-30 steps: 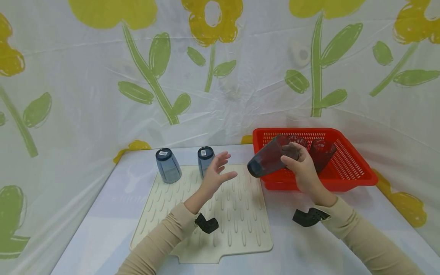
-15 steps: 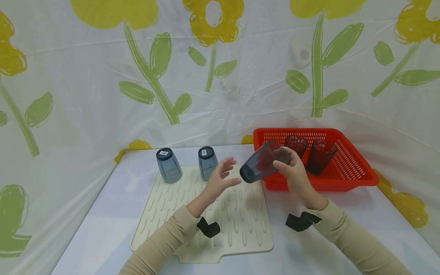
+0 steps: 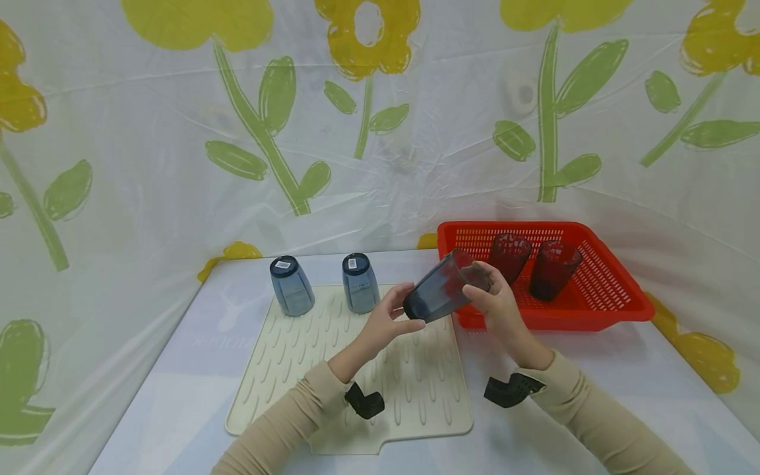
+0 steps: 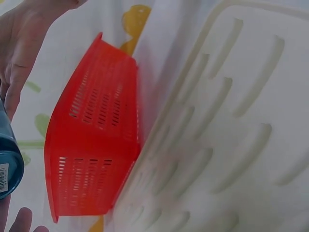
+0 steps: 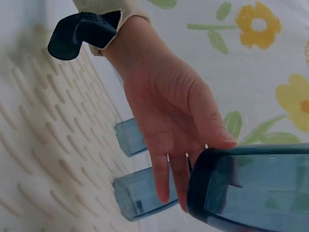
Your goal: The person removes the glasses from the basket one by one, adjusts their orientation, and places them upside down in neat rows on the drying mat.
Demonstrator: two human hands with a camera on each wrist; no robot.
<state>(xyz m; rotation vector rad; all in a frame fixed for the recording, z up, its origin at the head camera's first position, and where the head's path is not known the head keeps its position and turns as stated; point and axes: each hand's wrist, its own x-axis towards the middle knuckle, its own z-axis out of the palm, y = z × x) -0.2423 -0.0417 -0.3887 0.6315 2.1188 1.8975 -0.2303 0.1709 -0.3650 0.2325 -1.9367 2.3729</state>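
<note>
My right hand (image 3: 501,310) grips a blue tinted drinking glass (image 3: 436,293) near its rim. The glass is tilted, its dark base pointing down toward the left. Beside that base is my left hand (image 3: 380,326), fingers and thumb spread either side of it; in the right wrist view the fingers of the left hand (image 5: 166,111) look straight. Whether they touch the glass, I cannot tell. Two similar glasses stand upside down, one (image 3: 292,287) at the far left corner of the cream draining mat (image 3: 350,389), the other (image 3: 360,284) along its back.
A red plastic basket (image 3: 617,297) stands right of the mat, with two more glasses inside, one (image 3: 512,254) behind the right hand and one (image 3: 553,270) beside it. A flowered curtain (image 3: 404,185) hangs behind the white table (image 3: 178,369).
The right hand has carried the glass out from over the basket, left and slightly down. The left hand has moved right and down, so the two hands are now close together at the glass.
</note>
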